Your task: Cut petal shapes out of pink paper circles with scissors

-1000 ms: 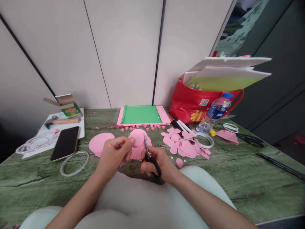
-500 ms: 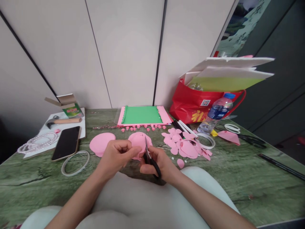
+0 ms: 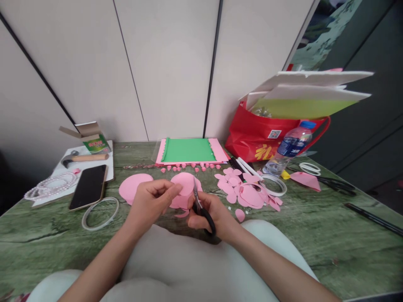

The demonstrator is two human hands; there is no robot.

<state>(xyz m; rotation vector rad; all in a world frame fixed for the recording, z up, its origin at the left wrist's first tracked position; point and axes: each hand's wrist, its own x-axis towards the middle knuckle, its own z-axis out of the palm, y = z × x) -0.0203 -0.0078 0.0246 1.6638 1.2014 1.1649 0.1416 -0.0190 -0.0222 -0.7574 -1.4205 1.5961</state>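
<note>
Our left hand (image 3: 157, 197) pinched a pink paper round (image 3: 185, 183) just ahead of it; our right hand (image 3: 217, 214) gripped black-handled scissors (image 3: 208, 216), blades (image 3: 195, 193) beside the paper's edge. Smooth cutting, we judged, called for turning the paper.

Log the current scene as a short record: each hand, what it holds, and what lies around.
Left hand: pinches a pink paper disc in its fingers
Right hand: holds black-handled scissors, blades at the disc's right edge
Far left: smartphone, wooden-handled hammer
Right: loose pink paper petals, plastic water bottle, red bag
Back: green sheet over pink ones
Cut progress: cannot tell
</note>
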